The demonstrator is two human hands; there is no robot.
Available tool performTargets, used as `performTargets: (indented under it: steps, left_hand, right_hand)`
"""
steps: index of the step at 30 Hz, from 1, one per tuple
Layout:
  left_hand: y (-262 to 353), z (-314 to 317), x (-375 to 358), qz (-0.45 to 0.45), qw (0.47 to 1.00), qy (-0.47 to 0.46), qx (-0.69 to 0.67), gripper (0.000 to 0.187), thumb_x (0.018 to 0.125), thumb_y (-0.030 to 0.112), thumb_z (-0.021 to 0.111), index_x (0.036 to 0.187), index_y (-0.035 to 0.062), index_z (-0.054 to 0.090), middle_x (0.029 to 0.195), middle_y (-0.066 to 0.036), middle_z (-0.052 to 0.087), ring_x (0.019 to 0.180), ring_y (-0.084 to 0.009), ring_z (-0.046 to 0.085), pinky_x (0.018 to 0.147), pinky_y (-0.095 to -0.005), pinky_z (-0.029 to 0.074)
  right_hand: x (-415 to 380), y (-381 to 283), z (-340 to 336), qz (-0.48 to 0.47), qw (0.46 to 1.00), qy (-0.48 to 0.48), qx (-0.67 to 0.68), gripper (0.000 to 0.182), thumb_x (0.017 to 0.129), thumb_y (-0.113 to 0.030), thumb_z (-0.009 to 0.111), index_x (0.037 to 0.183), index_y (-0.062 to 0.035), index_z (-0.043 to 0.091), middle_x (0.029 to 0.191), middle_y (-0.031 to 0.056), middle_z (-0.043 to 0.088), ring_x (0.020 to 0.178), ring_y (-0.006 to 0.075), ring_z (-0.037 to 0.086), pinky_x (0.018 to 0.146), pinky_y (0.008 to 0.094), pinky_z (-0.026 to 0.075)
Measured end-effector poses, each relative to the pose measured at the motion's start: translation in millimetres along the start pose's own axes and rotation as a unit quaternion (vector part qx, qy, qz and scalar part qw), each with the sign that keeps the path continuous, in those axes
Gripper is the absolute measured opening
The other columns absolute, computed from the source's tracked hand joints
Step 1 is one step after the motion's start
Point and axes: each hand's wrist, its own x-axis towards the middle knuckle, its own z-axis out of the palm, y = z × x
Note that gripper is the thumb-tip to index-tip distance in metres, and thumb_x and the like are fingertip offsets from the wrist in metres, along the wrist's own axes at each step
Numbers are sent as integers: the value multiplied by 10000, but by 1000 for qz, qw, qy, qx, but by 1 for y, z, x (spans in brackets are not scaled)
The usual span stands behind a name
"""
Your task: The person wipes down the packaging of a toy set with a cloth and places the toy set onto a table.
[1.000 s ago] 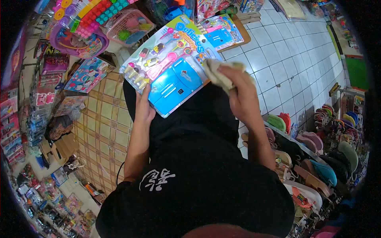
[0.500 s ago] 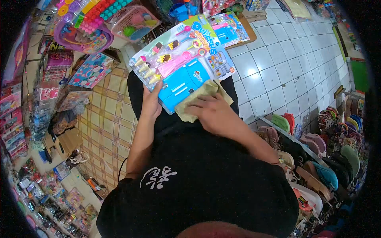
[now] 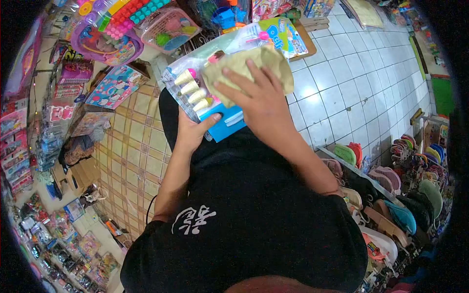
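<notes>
A packaged toy set [image 3: 195, 93] with ice-cream cones and a blue toy fridge lies tilted over my lap. My left hand [image 3: 193, 129] grips its near left edge, the thumb on top over the blue part. A yellowish-green cloth [image 3: 278, 68] lies spread on the pack's middle and right side, covering much of the toys. My right hand [image 3: 259, 95] presses flat on the cloth with its fingers spread.
Behind the pack stands a pink basket [image 3: 168, 31] beside a purple tub [image 3: 107, 46]. Hanging toy packs [image 3: 17, 141] line the left. Rows of sandals [image 3: 391, 178] fill the right. White floor tiles [image 3: 337, 83] lie at the upper right.
My right hand and the cloth have moved up across the pack, from its near right corner to its middle. My left thumb now lies further over the blue part.
</notes>
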Motion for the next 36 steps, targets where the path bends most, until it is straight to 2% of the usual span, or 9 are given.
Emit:
performTargets:
  steps: [5,9,15,16,22,26,30,33,36]
  left_hand:
    - [-5,-4,-5,5,999,38,-28,748,776,8,826,1401,24,414,1286,-99,585,1192,-200,585,1021,-374,486]
    - [38,-4,2,16,997,15,73,762,761,54,854,1394,4,432,1291,-121,593,1195,-207,589,1025,-376,481]
    - [113,17,1,35,990,-25,131,788,753,80,860,1408,-12,431,1304,-142,597,1190,-225,596,1026,-380,476]
    - [122,21,-1,19,992,-30,121,793,750,85,862,1410,-12,431,1298,-139,606,1193,-214,594,1032,-375,471]
    - [118,26,-14,61,976,-17,209,780,757,147,870,1381,-23,435,1255,-147,637,1165,-202,608,1003,-372,482]
    - [118,28,-20,43,980,0,192,775,765,195,875,1362,-27,434,1236,-172,637,1148,-215,615,975,-379,493]
    - [110,20,-19,29,980,-8,196,801,761,191,883,1377,-22,418,1240,-169,625,1154,-222,610,981,-375,492]
    - [115,24,-17,34,983,11,183,768,769,171,877,1368,-18,434,1240,-150,622,1150,-221,610,982,-372,493]
    - [111,16,-14,53,988,-1,146,702,796,130,848,1359,-13,454,1238,-138,622,1126,-215,621,953,-366,513]
  right_hand:
    - [-27,11,-31,-4,990,-103,99,488,825,14,546,1251,-193,665,1324,38,635,1296,386,514,1109,531,367]
    - [-19,15,-60,167,929,43,327,487,776,84,573,1215,-102,668,1257,114,662,1161,381,613,1023,423,476]
    - [5,5,-74,-70,975,180,114,374,819,-14,625,1172,-109,704,1226,123,678,1134,364,632,980,434,490]
    - [10,5,-75,-126,974,164,95,354,827,-86,708,1180,-83,693,1217,165,676,1193,376,610,1005,500,472]
    - [33,-43,-73,-232,967,100,-12,321,774,-194,727,1092,-185,767,1242,26,694,1197,369,592,1038,508,417]
    - [50,-6,-61,-173,960,213,-59,304,803,-229,669,1088,-242,772,1230,-28,698,1251,327,562,1046,505,404]
    - [32,-44,-55,-260,961,99,10,301,778,-165,684,1064,-207,769,1239,9,692,1223,314,571,1021,484,409]
    - [46,-11,-39,-182,968,165,-48,237,771,-206,684,1002,-197,734,1216,-10,674,1197,313,573,1009,536,407]
    - [48,20,-55,-54,979,196,0,319,813,-83,673,1127,-136,697,1180,64,671,1090,290,604,965,458,455]
